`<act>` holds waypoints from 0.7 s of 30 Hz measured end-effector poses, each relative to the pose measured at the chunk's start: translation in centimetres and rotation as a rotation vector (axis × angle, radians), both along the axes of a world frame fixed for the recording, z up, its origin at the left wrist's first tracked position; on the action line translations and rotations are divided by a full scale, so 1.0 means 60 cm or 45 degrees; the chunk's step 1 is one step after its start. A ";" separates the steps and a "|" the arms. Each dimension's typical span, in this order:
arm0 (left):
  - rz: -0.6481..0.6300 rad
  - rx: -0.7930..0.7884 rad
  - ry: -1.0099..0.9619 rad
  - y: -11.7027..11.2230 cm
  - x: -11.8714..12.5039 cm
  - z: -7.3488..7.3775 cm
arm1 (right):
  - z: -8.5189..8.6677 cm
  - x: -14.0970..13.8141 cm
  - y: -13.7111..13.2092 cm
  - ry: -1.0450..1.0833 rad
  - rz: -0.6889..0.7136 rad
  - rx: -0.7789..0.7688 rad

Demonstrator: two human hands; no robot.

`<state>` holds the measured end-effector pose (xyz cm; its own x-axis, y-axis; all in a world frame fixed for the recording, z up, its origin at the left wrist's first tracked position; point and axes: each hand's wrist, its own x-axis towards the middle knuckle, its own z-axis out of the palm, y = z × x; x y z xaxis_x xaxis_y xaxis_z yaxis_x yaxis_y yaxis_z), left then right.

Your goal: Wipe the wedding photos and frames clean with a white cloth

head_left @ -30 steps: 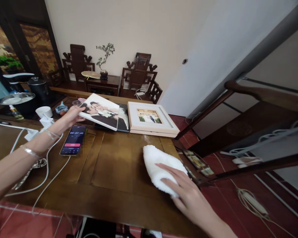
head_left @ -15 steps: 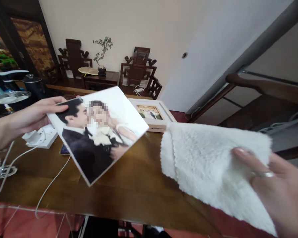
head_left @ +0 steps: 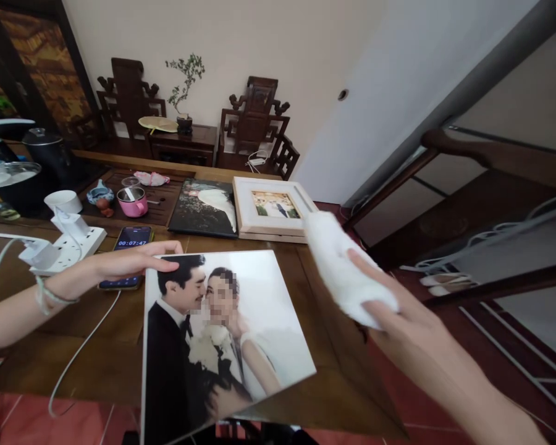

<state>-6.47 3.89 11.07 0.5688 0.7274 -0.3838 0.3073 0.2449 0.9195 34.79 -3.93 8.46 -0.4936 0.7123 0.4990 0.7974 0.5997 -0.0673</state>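
Note:
A large wedding photo print (head_left: pixel 222 334) lies flat near the front edge of the wooden table (head_left: pixel 120 346), overhanging it a little. My left hand (head_left: pixel 130 262) rests on the print's upper left corner, fingers stretched flat. My right hand (head_left: pixel 398 321) is closed on a white fluffy cloth (head_left: pixel 343 266), held in the air over the table's right end, just right of the print.
A dark photo print (head_left: pixel 206 207) and a white framed picture (head_left: pixel 271 207) lie at the table's far edge. A phone (head_left: pixel 130 241) showing a timer, a white power strip (head_left: pixel 69 244) with cables, a pink cup (head_left: pixel 132 201) and tea things sit at the left. Carved chairs stand behind.
My left hand lifted the wedding print from the far stack, brought it near and laid it flat at the front. My right hand picked the cloth up off the table.

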 end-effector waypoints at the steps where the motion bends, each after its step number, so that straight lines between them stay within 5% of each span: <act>1: -0.015 -0.016 -0.008 0.002 0.005 -0.006 | -0.006 -0.008 0.000 -0.030 0.064 -0.038; 7: -0.086 -0.059 -0.043 0.014 0.038 -0.033 | -0.044 -0.061 -0.013 -0.173 0.338 -0.115; 13: -0.091 -0.122 -0.062 0.033 0.047 -0.056 | -0.085 -0.066 -0.023 -0.237 0.278 -0.294; 21: 0.151 -0.004 0.175 0.049 0.060 -0.077 | -0.108 -0.068 -0.014 -0.252 0.350 -0.218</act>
